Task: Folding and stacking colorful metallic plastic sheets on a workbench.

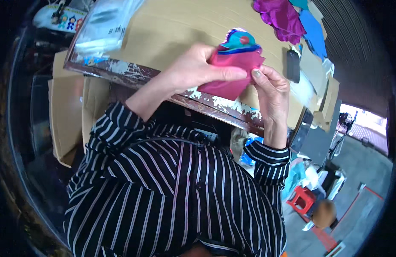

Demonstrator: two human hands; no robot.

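Magenta cloth [223, 89], between left grip [200, 68], right grip [273, 89]

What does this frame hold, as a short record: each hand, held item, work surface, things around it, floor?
Left hand: grips the layered pieces, thumb across the front
Right hand: thumb and fingers at their right edge
Held item: shiny, red in front, blue and teal at the top
Work surface: cardboard sheet on a table with a worn edge
Upper left: clear plastic packaging
Upper right: magenta pieces
Floor, right: red stool
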